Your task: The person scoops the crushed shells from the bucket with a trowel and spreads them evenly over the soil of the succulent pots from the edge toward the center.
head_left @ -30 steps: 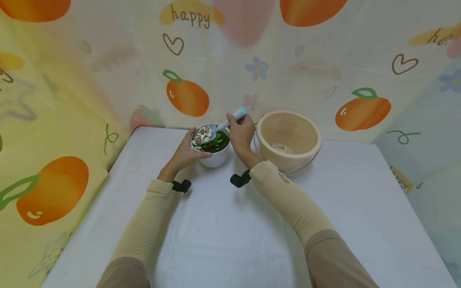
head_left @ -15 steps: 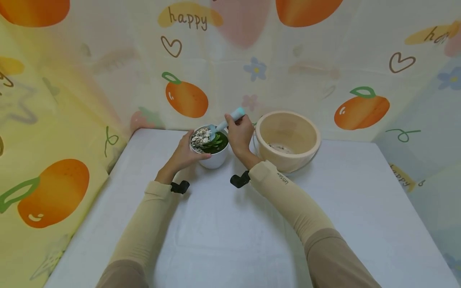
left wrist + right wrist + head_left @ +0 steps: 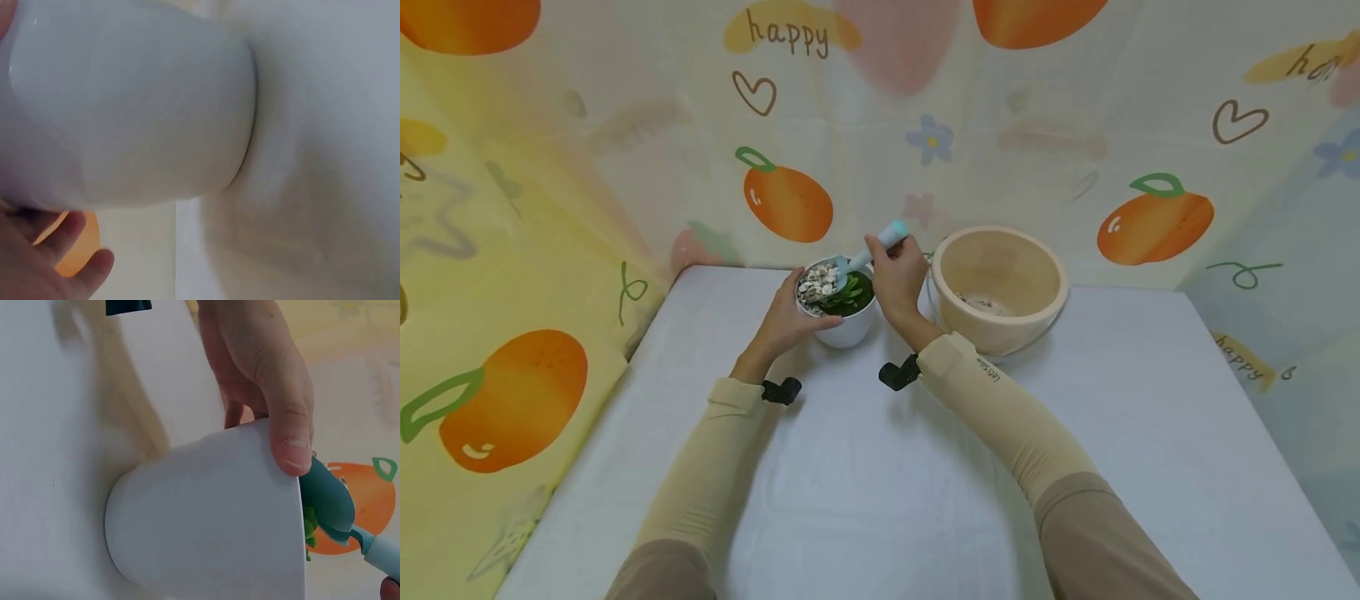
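Observation:
My left hand (image 3: 784, 321) grips the white pot (image 3: 844, 335) from its left side, with the thumb along the near rim. The pot stands upright on the table. Inside it, white and grey pebbles (image 3: 816, 285) lie at the left, and a green succulent (image 3: 853, 292) sits at the right among dark green. My right hand (image 3: 901, 279) holds a small light-blue trowel (image 3: 328, 494) by its handle, above the pot's right side. The trowel's blade is tilted down at the pebbles beside the succulent. In the left wrist view, the pot's smooth wall (image 3: 137, 112) hides its contents.
Right of the white pot, close to my right wrist, stands a large beige bowl-shaped pot (image 3: 951, 287) with some small bits on its bottom. A white cloth covers the table (image 3: 865, 483). Behind it hangs a curtain (image 3: 865, 183) printed with oranges.
The trowel and right hand have shifted very slightly left over the pot. My left hand keeps its hold, and the white pot stays in place. The head view has moved a little.

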Available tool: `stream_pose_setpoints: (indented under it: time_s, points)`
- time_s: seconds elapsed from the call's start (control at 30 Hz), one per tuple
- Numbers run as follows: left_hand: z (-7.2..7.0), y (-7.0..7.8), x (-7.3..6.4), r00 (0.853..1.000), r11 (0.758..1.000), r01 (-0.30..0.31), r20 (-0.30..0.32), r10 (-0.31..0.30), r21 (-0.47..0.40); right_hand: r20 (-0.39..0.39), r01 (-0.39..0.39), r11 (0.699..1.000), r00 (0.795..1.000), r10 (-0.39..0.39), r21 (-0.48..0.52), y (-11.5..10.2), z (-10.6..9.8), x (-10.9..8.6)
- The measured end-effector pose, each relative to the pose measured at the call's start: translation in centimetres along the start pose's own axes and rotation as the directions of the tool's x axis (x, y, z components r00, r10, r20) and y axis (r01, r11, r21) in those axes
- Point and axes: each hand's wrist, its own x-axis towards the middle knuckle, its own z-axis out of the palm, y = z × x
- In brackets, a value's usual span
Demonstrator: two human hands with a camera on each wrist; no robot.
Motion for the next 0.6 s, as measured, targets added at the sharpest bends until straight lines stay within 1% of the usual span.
stream_pose_setpoints:
  time_s: [0.2,0.33,0.5,0.6]
  points:
    - [0.9,0.4,-0.4,0.997,1.0,-0.001,-0.073,0.002,0.003,-0.014,0.03,0.999,0.999,-0.031,-0.028,0.1,-0.3,0.1]
    - [1.0,0.8,-0.7,0.996,0.999,0.012,-0.093,-0.009,0.033,-0.033,0.058,0.998,0.998,-0.059,-0.029,-0.1,-0.5,0.3]
    - [0.3,1.0,-0.7,0.999,0.998,0.003,-0.054,0.001,0.064,-0.003,0.076,0.996,0.997,-0.077,-0.038,-0.2,-0.5,0.2]
    - [-0.3,0.8,-0.6,1.0,0.999,-0.011,-0.014,0.012,0.043,0.007,0.077,0.995,0.997,-0.077,-0.058,-0.2,-0.4,0.2]
